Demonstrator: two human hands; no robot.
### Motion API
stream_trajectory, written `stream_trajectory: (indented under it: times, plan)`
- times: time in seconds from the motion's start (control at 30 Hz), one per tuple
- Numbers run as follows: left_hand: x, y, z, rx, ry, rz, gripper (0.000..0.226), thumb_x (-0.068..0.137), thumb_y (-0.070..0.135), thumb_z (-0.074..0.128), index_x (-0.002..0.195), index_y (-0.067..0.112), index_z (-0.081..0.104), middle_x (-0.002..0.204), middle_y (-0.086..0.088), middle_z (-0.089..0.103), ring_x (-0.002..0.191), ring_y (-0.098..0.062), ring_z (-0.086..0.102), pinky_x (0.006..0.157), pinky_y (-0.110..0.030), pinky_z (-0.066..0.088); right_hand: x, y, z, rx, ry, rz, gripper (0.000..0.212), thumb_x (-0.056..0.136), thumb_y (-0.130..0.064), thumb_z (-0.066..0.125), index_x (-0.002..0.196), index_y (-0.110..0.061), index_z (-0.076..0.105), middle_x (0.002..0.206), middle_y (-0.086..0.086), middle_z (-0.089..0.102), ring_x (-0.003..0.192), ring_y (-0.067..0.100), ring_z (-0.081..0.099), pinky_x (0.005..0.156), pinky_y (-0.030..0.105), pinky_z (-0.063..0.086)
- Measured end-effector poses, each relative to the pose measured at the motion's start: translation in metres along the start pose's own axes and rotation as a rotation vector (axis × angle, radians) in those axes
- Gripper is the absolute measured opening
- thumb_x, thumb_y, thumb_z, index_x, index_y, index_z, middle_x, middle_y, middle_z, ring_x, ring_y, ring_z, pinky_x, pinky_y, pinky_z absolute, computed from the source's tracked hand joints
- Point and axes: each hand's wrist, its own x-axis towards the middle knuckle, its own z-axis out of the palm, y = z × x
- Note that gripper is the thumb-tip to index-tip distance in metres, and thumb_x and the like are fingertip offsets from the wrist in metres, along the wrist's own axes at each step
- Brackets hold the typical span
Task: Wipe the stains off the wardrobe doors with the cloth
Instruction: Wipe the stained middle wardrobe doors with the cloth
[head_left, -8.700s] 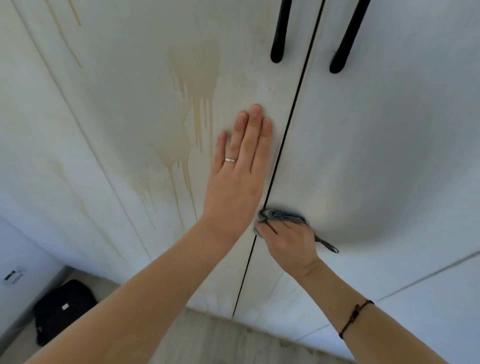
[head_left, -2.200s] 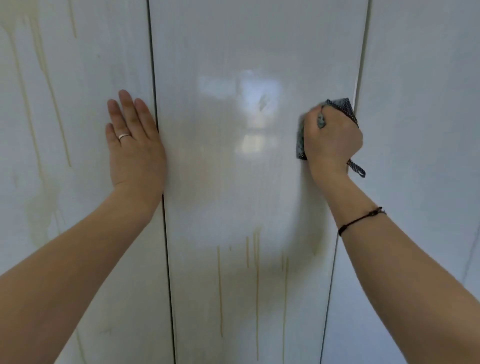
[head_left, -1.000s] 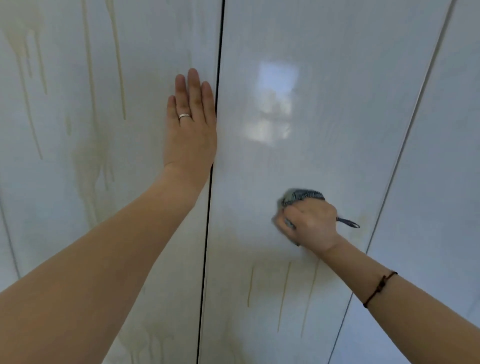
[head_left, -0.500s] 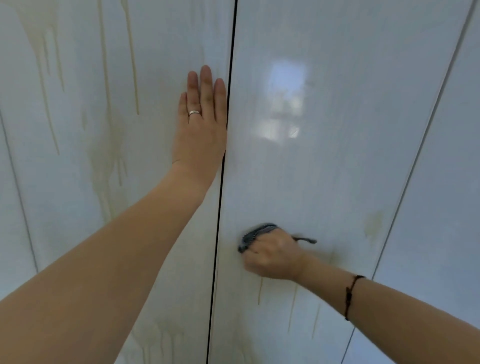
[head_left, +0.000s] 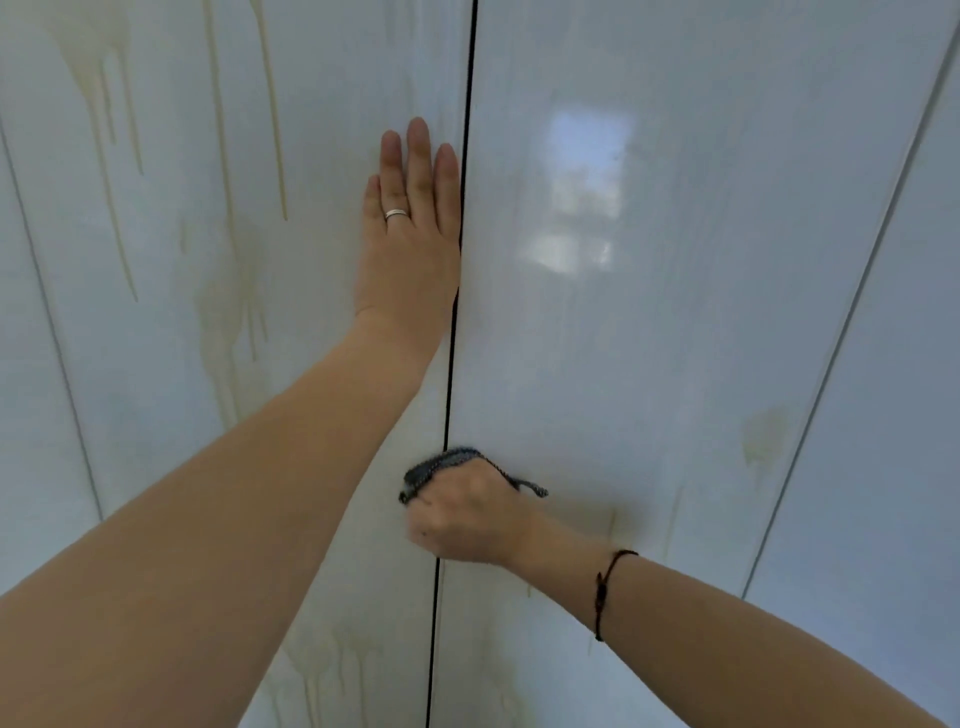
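Curled tight, my right hand (head_left: 467, 519) grips the bunched blue-grey patterned cloth (head_left: 441, 462) and holds it against the wardrobe, while my left hand (head_left: 410, 249) lies flat, fingers straight and together, gripping nothing.

From the left: yellowish-brown drip stains (head_left: 104, 130) run down the glossy white left wardrobe door (head_left: 171, 415), long thin streaks up top and a wider pale smear (head_left: 223, 322) lower down. My left palm presses on that same door, just beside its right edge, with a plain silver ring (head_left: 396, 214) on one finger. Next comes the thin dark gap (head_left: 470, 78) between the doors. The cloth sits right on that gap, low in the view, a loose end poking out to the right of my knuckles. A dark cord bracelet (head_left: 605, 582) circles my right wrist. On the glossy white middle wardrobe door (head_left: 649, 338), faint thin streaks (head_left: 675, 514) show just right of my fist, and a pale yellowish blot (head_left: 763, 431) sits near its right edge — apart from the cloth. Beyond a thinner seam stands another white door panel (head_left: 909, 415).
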Motion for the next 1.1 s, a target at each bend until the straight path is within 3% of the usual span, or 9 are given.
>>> stream_trajectory:
  times: [0.07, 0.17, 0.3, 0.4, 0.6, 0.77, 0.83, 0.93, 1.1]
  plan:
    - [-0.001, 0.003, -0.003, 0.038, -0.015, 0.005, 0.061, 0.1, 0.005, 0.021, 0.153, -0.008, -0.006, 0.161, -0.031, 0.006, 0.148, -0.046, 0.017, 0.118, -0.046, 0.031, -0.031, 0.006, -0.011, 0.0, -0.067, -0.04, 0.029, 0.074, -0.014, 0.068, 0.055, -0.021, 0.047, 0.054, -0.001, 0.045, 0.05, 0.021, 0.045, 0.046, 0.03, 0.037]
    - [-0.001, 0.007, -0.004, 0.074, -0.027, -0.006, 0.059, 0.1, 0.004, 0.016, 0.154, -0.008, -0.004, 0.162, -0.03, 0.009, 0.148, -0.045, 0.02, 0.118, -0.045, 0.032, -0.03, 0.062, -0.059, -0.088, 0.044, -0.019, 0.032, 0.076, -0.014, 0.068, 0.053, -0.02, 0.046, 0.052, -0.001, 0.044, 0.048, 0.019, 0.043, 0.044, 0.029, 0.036]
    - [0.001, 0.012, 0.003, 0.046, -0.002, -0.044, 0.054, 0.102, 0.002, 0.01, 0.154, -0.007, 0.001, 0.161, -0.028, 0.015, 0.147, -0.043, 0.024, 0.117, -0.045, 0.034, 0.034, 0.128, -0.112, -0.22, 0.24, 0.258, 0.037, 0.079, -0.019, 0.065, 0.05, -0.021, 0.043, 0.048, -0.003, 0.044, 0.045, 0.02, 0.045, 0.044, 0.027, 0.03]
    - [0.003, 0.011, 0.0, 0.039, -0.015, -0.052, 0.055, 0.103, 0.006, 0.015, 0.154, -0.007, 0.001, 0.161, -0.028, 0.014, 0.147, -0.043, 0.024, 0.117, -0.044, 0.034, 0.084, 0.109, -0.09, -0.179, 0.304, 0.411, 0.035, 0.078, -0.02, 0.063, 0.049, -0.021, 0.043, 0.048, -0.003, 0.046, 0.046, 0.018, 0.044, 0.05, 0.026, 0.018]
    - [-0.001, 0.002, -0.005, 0.076, -0.064, -0.014, 0.057, 0.099, 0.0, 0.012, 0.153, -0.009, -0.002, 0.161, -0.031, 0.008, 0.148, -0.046, 0.02, 0.117, -0.045, 0.033, 0.002, 0.001, -0.002, -0.044, 0.021, 0.031, 0.031, 0.065, -0.011, 0.072, 0.053, -0.021, 0.045, 0.052, -0.001, 0.042, 0.047, 0.02, 0.042, 0.044, 0.028, 0.035]
    - [0.001, 0.002, -0.001, 0.033, -0.031, -0.016, 0.056, 0.101, 0.0, 0.016, 0.152, -0.012, -0.005, 0.16, -0.034, 0.006, 0.147, -0.049, 0.018, 0.118, -0.048, 0.031, -0.066, 0.089, -0.089, -0.154, 0.135, 0.081, 0.035, 0.076, -0.014, 0.072, 0.052, -0.021, 0.047, 0.052, -0.001, 0.045, 0.047, 0.019, 0.043, 0.045, 0.027, 0.036]
    - [-0.002, 0.004, -0.002, -0.008, -0.029, -0.043, 0.058, 0.102, 0.0, 0.02, 0.151, -0.012, -0.008, 0.159, -0.035, 0.004, 0.147, -0.05, 0.016, 0.118, -0.05, 0.029, -0.075, 0.143, -0.131, -0.289, 0.196, 0.24, 0.038, 0.078, -0.019, 0.072, 0.049, -0.022, 0.048, 0.049, -0.002, 0.047, 0.045, 0.019, 0.047, 0.045, 0.026, 0.033]
    - [0.001, 0.008, -0.003, -0.043, -0.04, -0.034, 0.061, 0.102, -0.001, 0.025, 0.15, -0.013, -0.011, 0.159, -0.036, 0.001, 0.148, -0.05, 0.013, 0.119, -0.051, 0.027, -0.096, 0.181, -0.158, -0.423, 0.309, 0.731, 0.043, 0.086, -0.019, 0.061, 0.048, -0.022, 0.043, 0.045, -0.003, 0.044, 0.044, 0.017, 0.044, 0.046, 0.024, 0.021]
    - [0.003, 0.009, -0.004, -0.123, -0.022, -0.073, 0.059, 0.103, -0.004, 0.023, 0.151, -0.012, -0.01, 0.159, -0.036, 0.0, 0.147, -0.052, 0.01, 0.119, -0.055, 0.025, -0.124, 0.125, -0.117, -0.356, 0.532, 1.34, 0.043, 0.093, -0.026, 0.047, 0.051, -0.021, 0.039, 0.047, -0.004, 0.04, 0.042, 0.018, 0.038, 0.047, 0.024, 0.02]
